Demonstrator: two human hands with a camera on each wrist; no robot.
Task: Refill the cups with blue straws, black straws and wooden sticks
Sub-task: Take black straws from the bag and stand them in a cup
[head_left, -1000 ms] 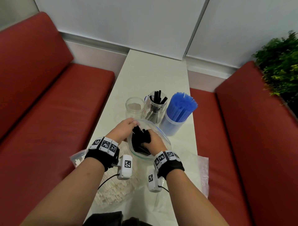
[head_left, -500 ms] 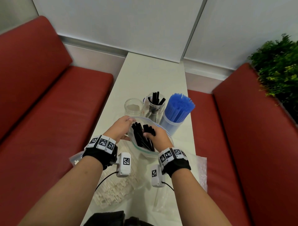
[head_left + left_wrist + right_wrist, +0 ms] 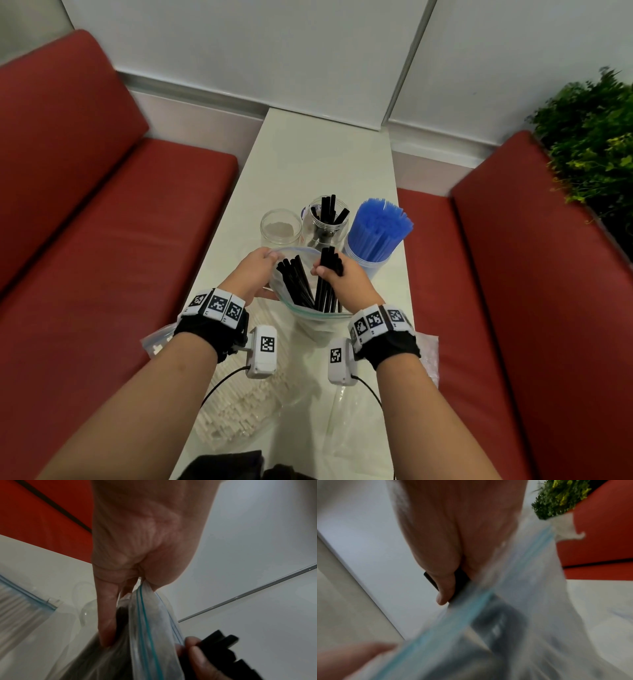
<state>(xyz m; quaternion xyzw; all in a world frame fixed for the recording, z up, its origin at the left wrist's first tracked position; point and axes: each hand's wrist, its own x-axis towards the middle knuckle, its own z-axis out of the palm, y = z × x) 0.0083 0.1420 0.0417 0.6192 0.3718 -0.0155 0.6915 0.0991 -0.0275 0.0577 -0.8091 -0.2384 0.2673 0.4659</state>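
my right hand (image 3: 337,275) is curled tight around a bundle of black straws (image 3: 325,284), half out of the zip bag (image 3: 310,315). my left hand (image 3: 255,274) pinches the bag's rim, above the bench (image 3: 322,157), just before the cups.

The right wrist view blurs the zip bag (image 3: 513,615) and its contents.

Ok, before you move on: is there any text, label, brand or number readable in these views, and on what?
No readable words, brands or numbers in any view.
Wrist bands and: black-and-white square code markers only, no letters.
Wrist camera boxes and: one code marker each, no text.
Jar of black straws: a small bluish patch at its rim, too small to read.
Zip bag: unprinted, only a blue seal line.
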